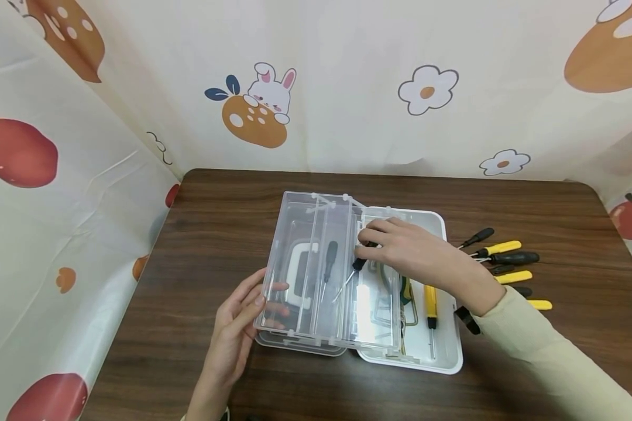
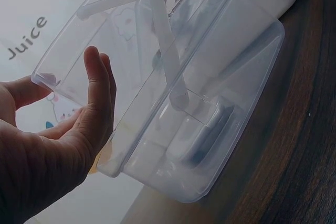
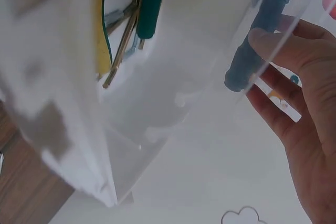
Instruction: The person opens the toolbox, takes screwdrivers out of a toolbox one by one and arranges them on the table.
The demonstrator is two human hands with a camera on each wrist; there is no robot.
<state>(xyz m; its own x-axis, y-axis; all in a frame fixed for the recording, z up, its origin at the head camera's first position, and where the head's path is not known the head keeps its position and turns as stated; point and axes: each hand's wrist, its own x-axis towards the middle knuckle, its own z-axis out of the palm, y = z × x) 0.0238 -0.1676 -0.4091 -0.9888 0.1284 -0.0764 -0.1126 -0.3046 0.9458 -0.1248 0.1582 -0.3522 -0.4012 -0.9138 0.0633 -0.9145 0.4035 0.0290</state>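
Observation:
A clear plastic toolbox tray (image 1: 295, 225) is folded out to the left over its white base (image 1: 449, 356). My left hand (image 1: 237, 324) holds the tray's left side, thumb at the edge and fingers showing through the plastic. Over the tray's right part, my right hand (image 1: 400, 245) pinches a screwdriver by its dark handle (image 3: 257, 40), its shaft slanting down to the left. Another dark-handled screwdriver (image 1: 330, 260) lies lengthwise in a compartment. Inside the base are a yellow-handled screwdriver (image 1: 430, 298), a green-and-yellow-handled tool (image 1: 405, 290) and bent metal keys (image 1: 413, 316), partly covered by the tray.
Several black- and yellow-handled tools lie in a row right of the toolbox, among them a yellow handle (image 1: 505, 247) and a black handle (image 1: 518, 258). A white carrying handle (image 1: 296, 275) shows through the tray. Patterned cloth (image 1: 347, 117) hangs behind the brown table (image 1: 210, 234).

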